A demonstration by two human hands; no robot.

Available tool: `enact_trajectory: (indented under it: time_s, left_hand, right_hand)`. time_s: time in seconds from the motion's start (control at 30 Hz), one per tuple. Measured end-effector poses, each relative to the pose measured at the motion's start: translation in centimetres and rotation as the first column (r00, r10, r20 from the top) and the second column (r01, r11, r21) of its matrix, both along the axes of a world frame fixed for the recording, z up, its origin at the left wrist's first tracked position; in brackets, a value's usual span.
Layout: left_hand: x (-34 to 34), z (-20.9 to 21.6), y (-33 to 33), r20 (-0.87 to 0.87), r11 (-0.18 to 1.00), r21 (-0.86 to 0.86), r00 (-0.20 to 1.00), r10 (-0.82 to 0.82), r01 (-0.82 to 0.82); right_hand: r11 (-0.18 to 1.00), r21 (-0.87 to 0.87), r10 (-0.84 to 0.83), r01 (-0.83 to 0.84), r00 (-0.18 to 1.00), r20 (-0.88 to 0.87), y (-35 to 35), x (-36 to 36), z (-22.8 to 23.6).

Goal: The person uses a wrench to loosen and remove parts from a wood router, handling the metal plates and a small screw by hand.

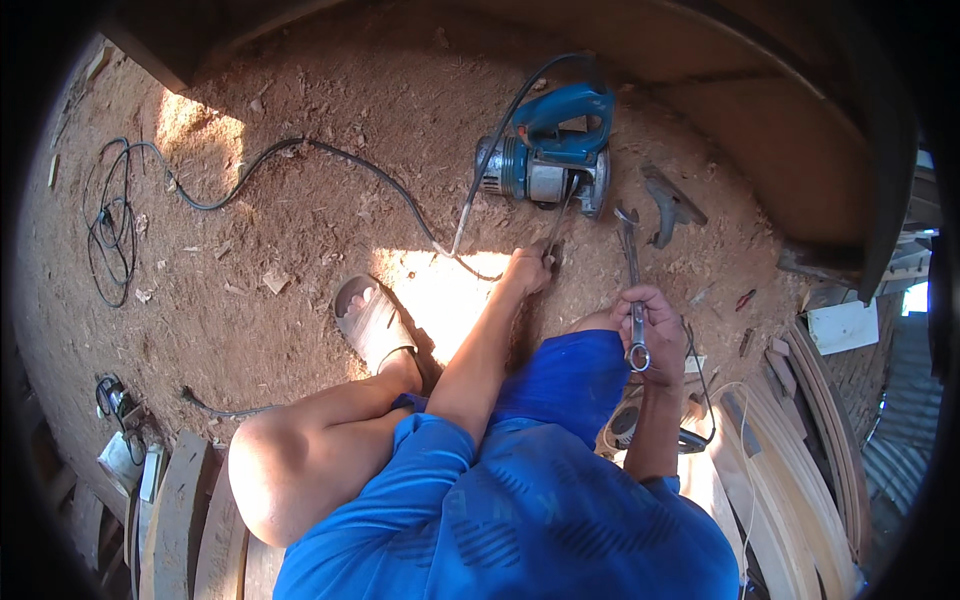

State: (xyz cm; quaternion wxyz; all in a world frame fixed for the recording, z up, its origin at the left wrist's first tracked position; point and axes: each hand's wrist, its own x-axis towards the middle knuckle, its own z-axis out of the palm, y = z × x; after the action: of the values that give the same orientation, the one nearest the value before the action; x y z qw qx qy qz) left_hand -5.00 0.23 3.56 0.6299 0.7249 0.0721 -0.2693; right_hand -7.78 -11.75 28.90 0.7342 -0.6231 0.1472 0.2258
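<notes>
On the dirt ground ahead of me lies a blue and silver corded power tool (548,165) with a loop handle. My left hand (530,268) is closed around a slim metal tool (563,215), whose far end touches the power tool's metal body; its exact kind is unclear. In my right hand (652,325) is a combination wrench (632,262), its ring end near my palm and its open jaw pointing away. That jaw is apart from the power tool. A grey angled metal part (670,207) lies just right of the wrench's jaw.
A black cord (360,168) runs left from the power tool to a loose coil (112,225). Wood shavings litter the ground. Curved wooden pieces (800,480) are stacked at the lower right, and planks (180,500) lie at lower left. A large brown structure (770,130) overhangs the upper right.
</notes>
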Motion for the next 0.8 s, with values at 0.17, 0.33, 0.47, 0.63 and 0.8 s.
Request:
enact_trajectory:
  time_s: [0.17, 0.33, 0.47, 0.63, 0.8]
  left_hand:
    - [-0.3, -0.9, 0.1, -0.059, 0.999, 0.015, 0.997, 0.045, -0.044]
    - [-0.2, -0.5, 0.0, -0.092, 0.998, -0.003, 0.994, 0.062, -0.062]
    - [-0.5, -0.2, 0.9, -0.111, 0.997, -0.035, 0.992, 0.059, -0.063]
    - [-0.4, 0.0, 2.6, -0.150, 0.969, -0.244, 0.988, -0.016, -0.021]
    - [0.4, 0.7, 3.1, -0.162, 0.965, -0.247, 0.979, -0.127, 0.084]
  right_hand:
    - [0.684, -0.725, 0.344, -0.083, 0.913, 0.220, 4.9, 0.6, 2.3]
    - [0.456, -0.886, 0.364, 0.084, 0.891, 0.272, 7.6, 2.6, 1.2]
    - [0.350, -0.927, 0.623, 0.132, 0.707, 0.336, 8.7, 3.9, 0.0]
    - [0.352, -0.916, 0.694, 0.191, 0.604, 0.393, 9.3, 4.8, -1.1]
    - [0.181, -0.980, 0.715, 0.088, 0.672, 0.193, 11.4, 6.8, -1.1]
